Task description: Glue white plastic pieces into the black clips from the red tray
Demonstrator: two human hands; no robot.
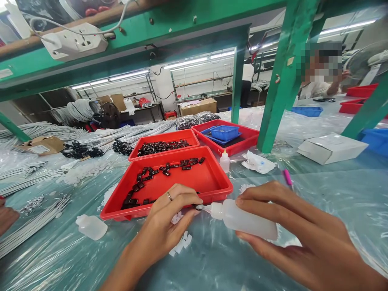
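My right hand (291,226) grips a translucent squeeze bottle (248,218), tipped on its side with its nozzle pointing left. Between the fingertips of my left hand (172,214) is a small black plastic part (197,206), mostly covered by the fingers. The nozzle tip meets that part, or comes very close to it. Just behind both hands stands a red tray (194,182) with several similar black parts scattered along its left and back sides. White paper-like scraps (182,244) lie on the table under my left hand.
Another squeeze bottle (91,227) lies at left; a small bottle (224,161) stands behind the tray. Farther back are a second red tray (194,139) of black parts and blue trays (224,132). A green post (274,89) rises at right. Another person's hand (7,216) shows at far left.
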